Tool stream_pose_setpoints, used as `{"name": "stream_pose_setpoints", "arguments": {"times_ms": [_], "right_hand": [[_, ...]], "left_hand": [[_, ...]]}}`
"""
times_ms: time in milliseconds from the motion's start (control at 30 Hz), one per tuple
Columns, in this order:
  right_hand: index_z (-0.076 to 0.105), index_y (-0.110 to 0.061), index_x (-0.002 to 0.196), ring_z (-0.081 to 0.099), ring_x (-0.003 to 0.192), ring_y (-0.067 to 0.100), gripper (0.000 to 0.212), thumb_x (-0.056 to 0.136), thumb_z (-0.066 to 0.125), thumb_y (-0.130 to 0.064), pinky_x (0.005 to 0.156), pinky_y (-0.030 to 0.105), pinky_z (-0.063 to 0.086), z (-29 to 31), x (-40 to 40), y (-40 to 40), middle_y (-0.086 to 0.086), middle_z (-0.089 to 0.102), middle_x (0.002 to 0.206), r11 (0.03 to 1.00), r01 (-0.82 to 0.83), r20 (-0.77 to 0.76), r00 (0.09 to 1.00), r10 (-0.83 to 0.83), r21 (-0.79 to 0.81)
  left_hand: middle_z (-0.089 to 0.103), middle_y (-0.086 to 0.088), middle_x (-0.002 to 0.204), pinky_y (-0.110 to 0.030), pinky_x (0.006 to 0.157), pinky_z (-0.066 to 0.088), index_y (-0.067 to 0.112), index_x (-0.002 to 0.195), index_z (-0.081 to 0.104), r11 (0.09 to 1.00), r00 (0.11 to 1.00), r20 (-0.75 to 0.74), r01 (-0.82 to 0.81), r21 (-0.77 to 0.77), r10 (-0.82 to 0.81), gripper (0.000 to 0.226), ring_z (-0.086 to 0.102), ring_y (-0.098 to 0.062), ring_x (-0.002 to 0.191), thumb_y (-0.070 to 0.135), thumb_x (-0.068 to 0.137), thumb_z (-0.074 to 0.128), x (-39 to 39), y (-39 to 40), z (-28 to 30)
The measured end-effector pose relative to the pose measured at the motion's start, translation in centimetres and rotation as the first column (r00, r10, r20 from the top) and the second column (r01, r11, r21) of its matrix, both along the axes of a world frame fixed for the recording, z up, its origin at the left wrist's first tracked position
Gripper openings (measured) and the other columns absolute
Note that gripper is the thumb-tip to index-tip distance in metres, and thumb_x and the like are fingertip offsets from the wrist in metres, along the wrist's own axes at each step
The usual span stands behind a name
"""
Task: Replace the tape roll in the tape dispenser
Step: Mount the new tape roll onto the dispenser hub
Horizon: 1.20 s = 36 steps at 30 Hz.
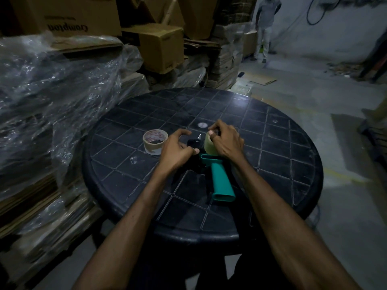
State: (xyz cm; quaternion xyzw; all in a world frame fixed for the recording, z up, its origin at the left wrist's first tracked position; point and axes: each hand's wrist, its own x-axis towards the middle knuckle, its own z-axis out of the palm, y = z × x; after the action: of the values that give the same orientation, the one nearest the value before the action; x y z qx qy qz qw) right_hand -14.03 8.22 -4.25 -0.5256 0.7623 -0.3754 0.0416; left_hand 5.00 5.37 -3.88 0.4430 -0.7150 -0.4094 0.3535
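Note:
A tape dispenser with a green handle (221, 181) lies on the round black table (272, 164), handle toward me. A pale yellowish tape roll (210, 145) sits at its head. My right hand (225, 141) curls over that roll, thumb and fingertips pinching at its top edge. My left hand (178, 150) holds the dispenser's black front part, fingers curled around it. A second tape roll (155, 141), nearly used up with a printed cardboard core, lies flat on the table just left of my left hand.
Plastic-wrapped stacks of flat cardboard (52, 91) press against the table's left side. Cardboard boxes (161, 47) are piled behind. A person (266, 28) stands far back on the concrete floor at the right.

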Motion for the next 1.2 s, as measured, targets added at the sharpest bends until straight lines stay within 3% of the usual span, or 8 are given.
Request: {"name": "stream_pose_setpoints", "arguments": {"times_ms": [367,567,633,733,867,967,1100,1200], "right_hand": [[0.057,-0.035,0.1,0.05,0.105,0.017,0.01,0.093,0.053,-0.04,0.083,0.041,0.032,-0.3,-0.3,-0.2,-0.017,0.053,0.106,0.999,-0.053,-0.062,0.997,0.052,-0.006],[0.053,-0.039,0.098,0.044,0.102,0.014,0.005,0.093,0.053,-0.039,0.083,0.041,0.033,-0.5,-0.6,-0.3,-0.011,0.064,0.12,0.997,-0.071,-0.064,0.995,0.071,-0.005],[0.049,-0.042,0.096,0.044,0.101,0.014,0.005,0.092,0.052,-0.039,0.082,0.04,0.032,-0.5,-0.6,-0.3,-0.012,0.06,0.116,0.997,-0.076,-0.08,0.994,0.075,-0.003],[0.046,-0.042,0.094,0.044,0.1,0.014,0.006,0.093,0.05,-0.039,0.081,0.04,0.032,-0.5,-0.5,-0.2,-0.012,0.058,0.113,0.996,-0.083,-0.095,0.992,0.084,0.009],[0.049,-0.036,0.098,0.051,0.106,0.02,0.006,0.093,0.048,-0.039,0.08,0.04,0.032,-0.3,-0.5,-0.3,-0.006,0.063,0.117,0.994,-0.079,-0.116,0.989,0.087,0.069],[0.054,-0.032,0.105,0.055,0.117,0.027,0.014,0.094,0.049,-0.039,0.084,0.042,0.038,0.5,-0.9,-0.5,0.0,0.066,0.123,0.984,-0.103,-0.071,0.991,0.113,0.143],[0.063,-0.03,0.11,0.06,0.119,0.025,0.019,0.092,0.061,-0.036,0.099,0.049,0.05,1.7,-1.9,-0.2,0.0,0.067,0.13,0.961,-0.228,0.143,0.968,0.207,0.153],[0.068,-0.023,0.126,0.057,0.121,0.023,0.046,0.084,0.074,-0.04,0.1,0.042,0.049,2.4,-3.2,1.0,0.006,0.06,0.134,0.924,-0.344,0.199,0.93,0.31,0.166]], "left_hand": [[0.075,-0.018,0.072,-0.043,0.066,0.061,0.023,0.113,0.07,1.0,0.998,0.065,0.009,-0.02,-0.008,0.038,0.066,-0.021,0.062,0.017,0.076,0.078,-0.3,0.3,0.7],[0.068,0.0,0.061,-0.033,0.066,0.055,0.023,0.108,0.072,1.0,0.998,0.06,0.02,0.019,-0.021,0.033,0.065,-0.017,0.06,0.011,0.079,0.079,-0.4,-0.1,0.8],[0.074,-0.004,0.075,-0.035,0.075,0.059,0.026,0.109,0.072,0.998,0.994,0.098,0.046,0.033,-0.049,0.033,0.071,-0.018,0.071,0.012,0.08,0.08,-0.3,-0.4,1.2],[0.072,-0.007,0.119,-0.045,0.094,0.061,0.03,0.116,0.07,0.986,0.966,0.209,0.136,0.096,-0.154,0.036,0.071,-0.024,0.103,0.017,0.083,0.077,-0.3,-0.9,2.2],[0.072,-0.005,0.118,-0.04,0.092,0.058,0.031,0.108,0.069,0.989,0.931,0.333,0.145,0.033,-0.148,0.028,0.068,-0.025,0.104,0.035,0.08,0.073,-1.2,-1.0,3.1],[0.072,-0.007,0.119,-0.037,0.086,0.055,0.028,0.111,0.067,0.986,0.894,0.442,0.132,-0.106,-0.072,0.025,0.067,-0.03,0.107,0.036,0.088,0.072,-2.2,-0.9,2.8],[0.071,-0.013,0.128,-0.049,0.097,0.057,0.027,0.126,0.065,0.978,0.892,0.45,0.134,-0.16,-0.048,0.038,0.061,-0.033,0.125,0.019,0.09,0.07,-2.6,-1.4,2.0],[0.073,-0.009,0.127,-0.036,0.094,0.058,0.024,0.123,0.071,0.972,0.931,0.365,0.104,-0.213,-0.02,0.036,0.067,-0.025,0.116,0.011,0.089,0.072,-2.6,-2.0,1.4]]}}
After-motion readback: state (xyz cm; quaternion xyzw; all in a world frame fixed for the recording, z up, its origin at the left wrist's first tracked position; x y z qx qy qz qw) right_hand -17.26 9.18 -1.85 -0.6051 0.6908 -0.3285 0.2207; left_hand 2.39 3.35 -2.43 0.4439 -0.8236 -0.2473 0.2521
